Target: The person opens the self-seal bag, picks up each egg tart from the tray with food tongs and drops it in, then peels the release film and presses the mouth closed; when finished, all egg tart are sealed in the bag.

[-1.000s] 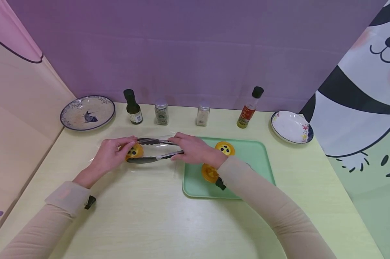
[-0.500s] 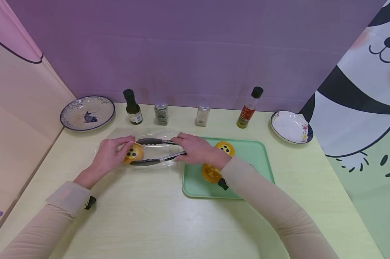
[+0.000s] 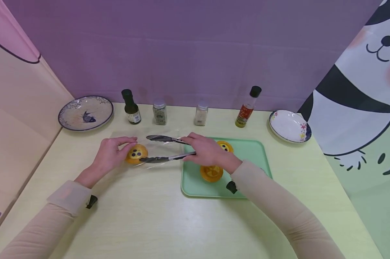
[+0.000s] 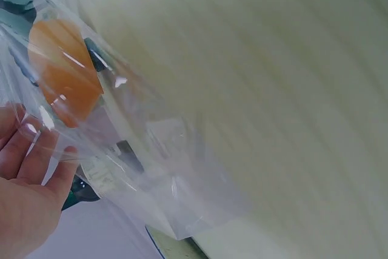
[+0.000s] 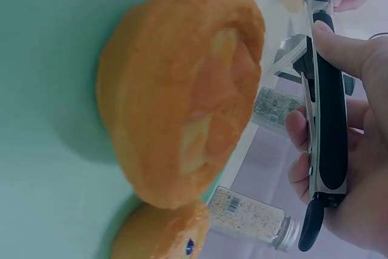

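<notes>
My left hand (image 3: 108, 155) pinches the edge of a clear plastic bag (image 4: 176, 177). Inside the bag lies a round golden bun dotted with dark berries (image 3: 137, 153), close to the left fingertips; its orange-brown side shows through the film in the left wrist view. My right hand (image 3: 208, 151) grips black-and-steel tongs (image 3: 178, 157) by their handles. The tongs' arms stand spread apart, pointing left, and the lower tip overlaps the bun's right edge in the head view.
A green tray (image 3: 195, 190) at right bears a fruit-topped bun (image 3: 211, 175) and another berry bun (image 3: 225, 145). Along the back stand a dark bottle (image 3: 131, 108), two spice jars (image 3: 160, 113) and a red-labelled bottle (image 3: 245, 111), with a plate (image 3: 75, 115) and a dish (image 3: 287, 124) at the sides.
My right hand has drawn the tongs rightward, and their tips have moved off most of the bun. The bun stays beside my left hand, which has hardly moved.
</notes>
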The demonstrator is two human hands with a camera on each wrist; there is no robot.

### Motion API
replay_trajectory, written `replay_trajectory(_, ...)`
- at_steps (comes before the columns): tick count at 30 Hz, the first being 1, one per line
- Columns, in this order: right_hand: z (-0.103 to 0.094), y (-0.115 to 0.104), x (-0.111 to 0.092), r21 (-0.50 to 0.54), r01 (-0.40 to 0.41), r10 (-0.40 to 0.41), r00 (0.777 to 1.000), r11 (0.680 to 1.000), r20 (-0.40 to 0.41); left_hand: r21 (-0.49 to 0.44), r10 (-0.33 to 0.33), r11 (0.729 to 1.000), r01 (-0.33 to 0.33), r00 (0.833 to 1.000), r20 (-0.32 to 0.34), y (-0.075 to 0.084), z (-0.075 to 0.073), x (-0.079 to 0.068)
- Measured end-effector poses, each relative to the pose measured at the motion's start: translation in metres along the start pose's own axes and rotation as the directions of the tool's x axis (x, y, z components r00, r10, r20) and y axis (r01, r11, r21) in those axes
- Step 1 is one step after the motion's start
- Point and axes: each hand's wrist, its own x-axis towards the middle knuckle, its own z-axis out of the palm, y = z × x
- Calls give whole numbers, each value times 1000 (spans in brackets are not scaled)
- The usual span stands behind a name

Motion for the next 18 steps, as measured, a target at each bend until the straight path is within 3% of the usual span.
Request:
replay_trajectory(12, 6, 11, -2, 78, 18, -15, 999, 997, -50, 18, 5, 1000, -5, 1000, -3, 0, -3, 1)
replay_trajectory(18, -1, 19, -7, 82, 29, -24, 998, 996, -58, -13, -48, 999, 48, 998, 34, 0, -4, 1)
